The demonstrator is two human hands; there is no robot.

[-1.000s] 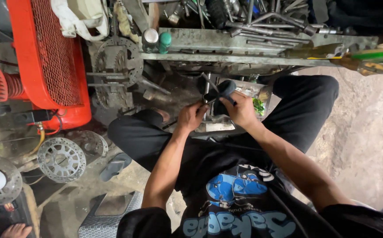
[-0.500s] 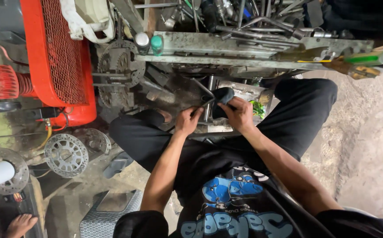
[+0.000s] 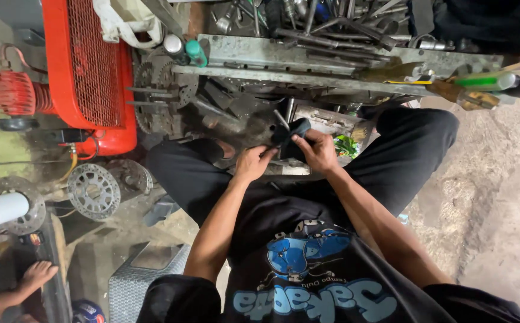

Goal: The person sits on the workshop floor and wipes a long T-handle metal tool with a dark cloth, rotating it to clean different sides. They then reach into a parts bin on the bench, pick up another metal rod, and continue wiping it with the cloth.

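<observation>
Cloth (image 3: 293, 133), dark and bunched, sits between our knees just below the metal rack (image 3: 331, 66), pinched in the curled fingers of our right hand (image 3: 315, 151) and wrapped over a dark metal part whose shape we cannot tell. Our left hand (image 3: 251, 162) lies just beside it, fingers bent onto the same part, forearms converging over the lap. Red compressor (image 3: 86, 72) and toothed disc (image 3: 94, 191) stand to the left, rods crowd the rack.

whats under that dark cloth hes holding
The right hand presses a dark cloth over a dark metal part, steadied by the left hand. The cloth hides the part's top.
</observation>
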